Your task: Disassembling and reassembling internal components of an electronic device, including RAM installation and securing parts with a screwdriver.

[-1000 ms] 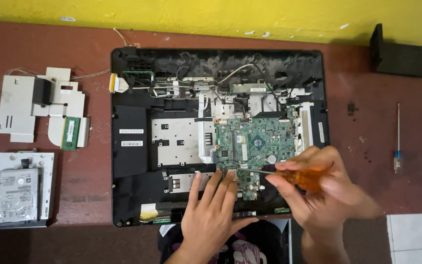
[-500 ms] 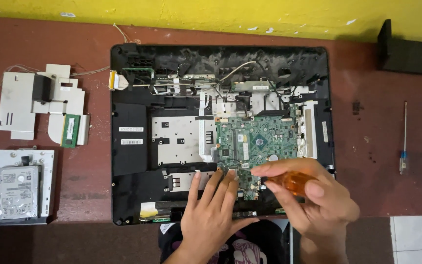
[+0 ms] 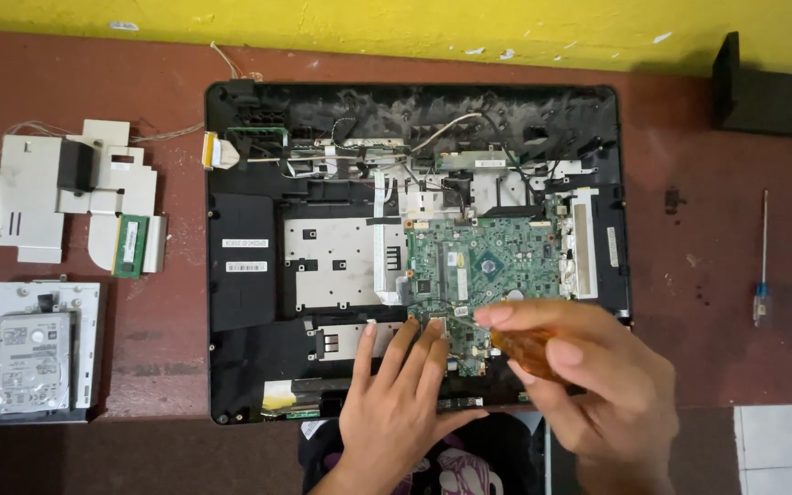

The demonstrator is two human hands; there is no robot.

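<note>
An opened black laptop chassis [image 3: 240, 275] lies on the dark red table, its green circuit board [image 3: 483, 261] exposed at centre right. My left hand [image 3: 396, 403] rests flat on the chassis near its front edge, fingertips touching the lower edge of the board. My right hand [image 3: 588, 385] grips the orange handle of a screwdriver [image 3: 524, 350], held low over the board's lower part. The screwdriver's tip is hidden by my fingers.
At left lie a silver metal bracket [image 3: 34, 197], a green memory stick [image 3: 128, 246] and a hard drive in its tray [image 3: 29, 353]. A thin blue-handled screwdriver [image 3: 762, 266] lies at right. A black block [image 3: 772, 92] sits at the back right by the yellow wall.
My right hand with the orange screwdriver has shifted left and closer to the board's lower edge. My left hand has stayed in place.
</note>
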